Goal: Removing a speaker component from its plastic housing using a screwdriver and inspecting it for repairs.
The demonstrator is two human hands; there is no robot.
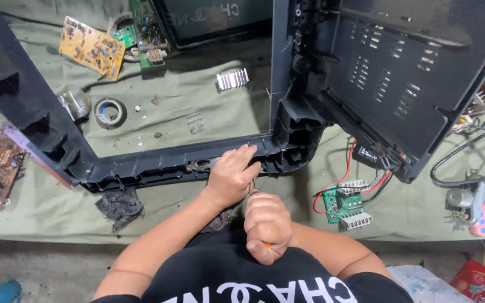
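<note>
Pressing curled fingers on the lower rail of a black plastic frame (158,163), the left hand (231,174) steadies it on the green cloth (197,106). Just below, the right hand (266,224) is fisted around an orange-handled tool (267,244), near a green circuit board (343,205).

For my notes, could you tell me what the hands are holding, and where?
The right hand grips a screwdriver by its orange handle; the left hand rests on the black frame.
</note>
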